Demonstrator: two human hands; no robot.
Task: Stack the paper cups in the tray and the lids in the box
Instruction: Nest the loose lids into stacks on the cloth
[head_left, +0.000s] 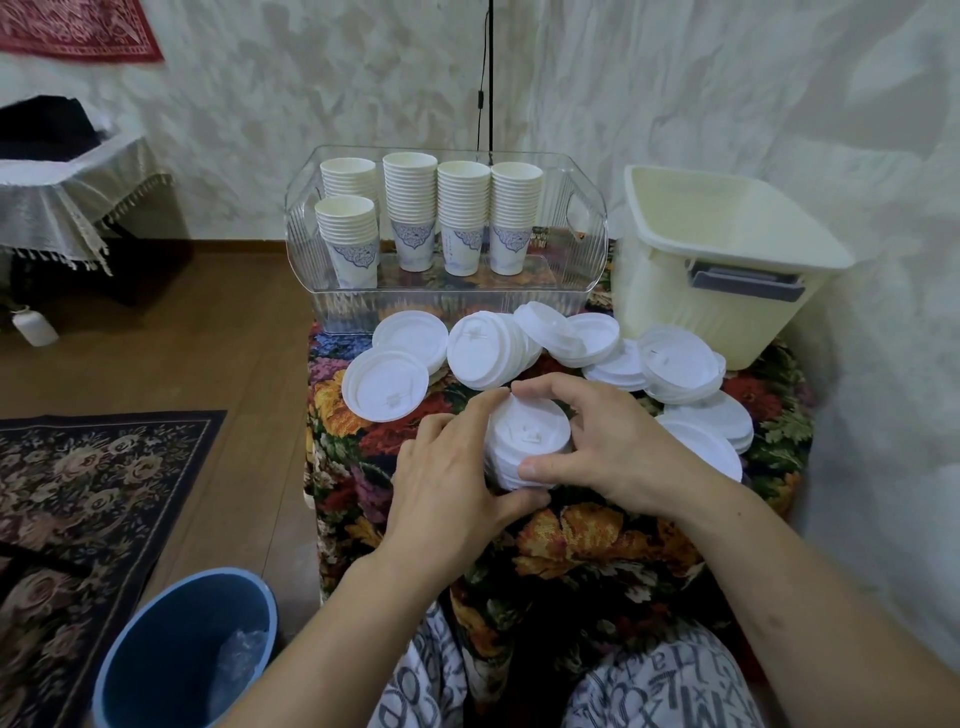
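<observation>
A short stack of white plastic lids (527, 436) stands on the flowered tablecloth near the front. My left hand (452, 483) grips its left side and my right hand (613, 447) grips its right side, fingers curled around the rim. More white lids (488, 353) lie loose and overlapping across the table behind. Several stacks of paper cups (410, 208) with blue patterns stand upright in the clear plastic tray (587, 249) at the back. The cream box (727, 312) sits open at the right; its inside is hidden from here.
The small table (597, 530) carries a dark flowered cloth. A blue bucket (171, 649) stands on the floor at the lower left beside a patterned rug (78, 493). The wall is close behind and to the right. A black cable (489, 78) hangs above the tray.
</observation>
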